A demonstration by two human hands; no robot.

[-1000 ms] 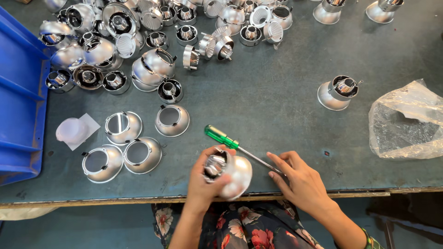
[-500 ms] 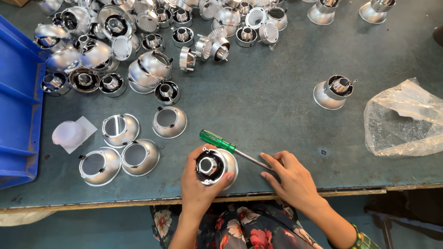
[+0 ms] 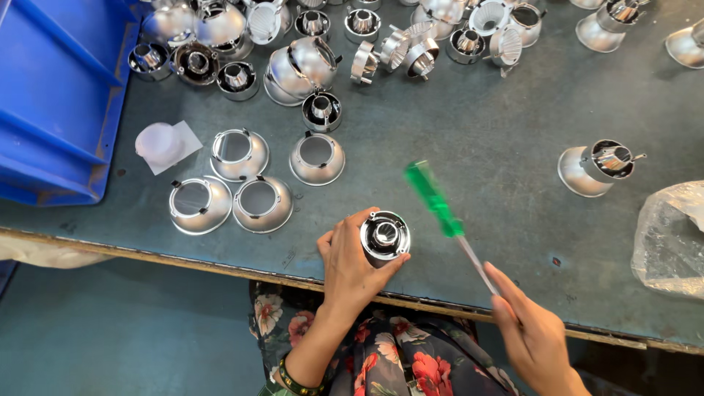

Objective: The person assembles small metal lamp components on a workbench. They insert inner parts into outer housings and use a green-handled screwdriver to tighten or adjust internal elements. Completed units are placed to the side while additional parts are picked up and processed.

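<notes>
A: Holding a chrome lamp reflector point(image 3: 384, 237) at the tabletop's point(image 3: 455, 139) near edge; left hand point(image 3: 350, 265) grip clenched round it, fitting fixed inside.

B: Right hand point(image 3: 534, 336) pinches the green-handled screwdriver point(image 3: 444, 215). Four bare reflector shells point(image 3: 253, 177) wait; heaps more by the far edge.

a grey-green worktable point(image 3: 455, 125) with a worn front edge stands over a teal floor point(image 3: 132, 337).

The little cup point(image 3: 384, 237) in the left hand point(image 3: 350, 268) is shiny silver metal, the screwdriver point(image 3: 440, 209) has a see-through green plastic handle, the bin point(image 3: 59, 95) is smooth blue plastic, and the table point(image 3: 477, 132) looks dull and scuffed.
</notes>
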